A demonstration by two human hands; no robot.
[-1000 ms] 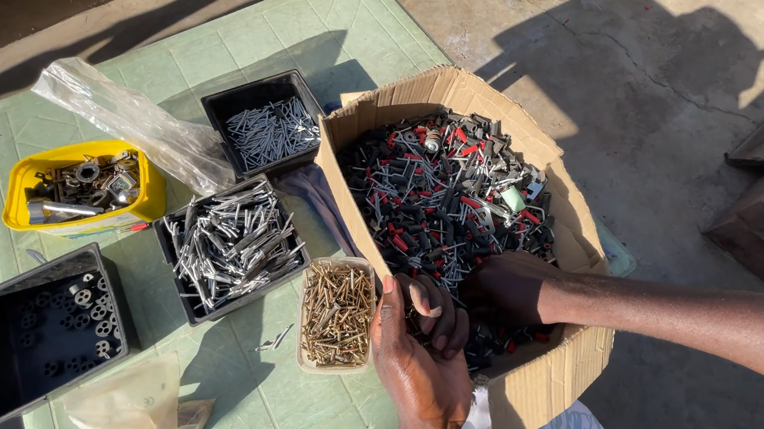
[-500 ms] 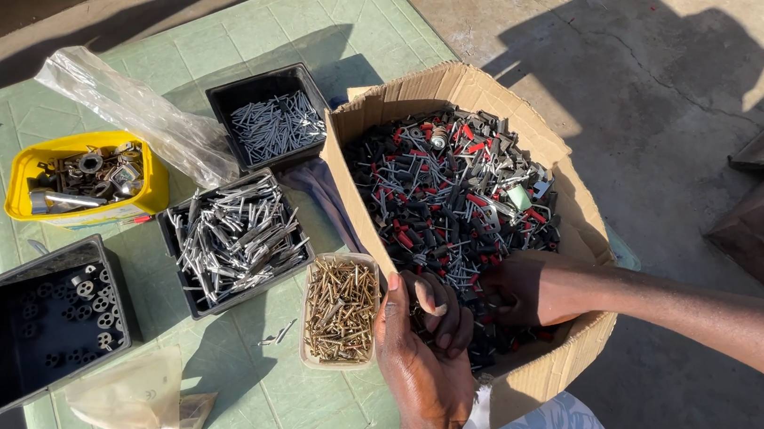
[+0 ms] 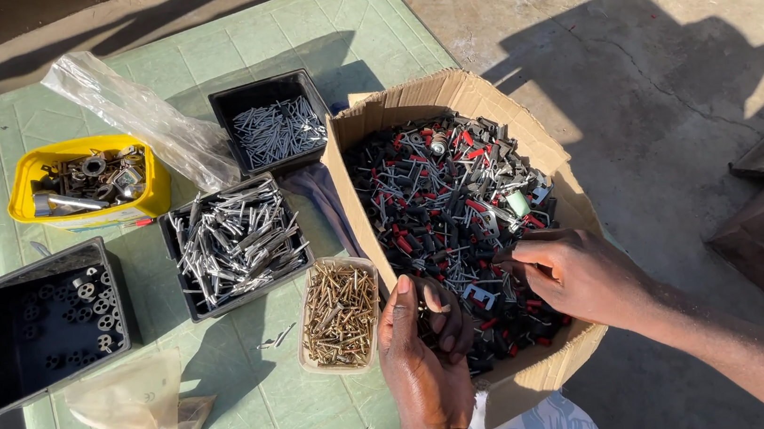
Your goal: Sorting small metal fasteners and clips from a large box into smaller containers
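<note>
Head view: both hands work inside the cardboard box (image 3: 483,100), which sits at the right edge of the green counter (image 3: 305,24) and overhangs it. The box holds a tangled heap of black and red hardware pieces (image 3: 437,199). The left hand (image 3: 425,352) is cupped, fingers curled around a few small dark pieces at the box's near wall. The right hand (image 3: 578,274) rests on the heap, fingertips pinched on a piece; which one cannot be told. Risks noted: the overhanging box could tip under hand pressure. Pieces dropped from the left hand could fall into the tub of brass screws (image 3: 340,313) just beside it, mixing stock. Sharp metal ends may snag fingers.
</note>
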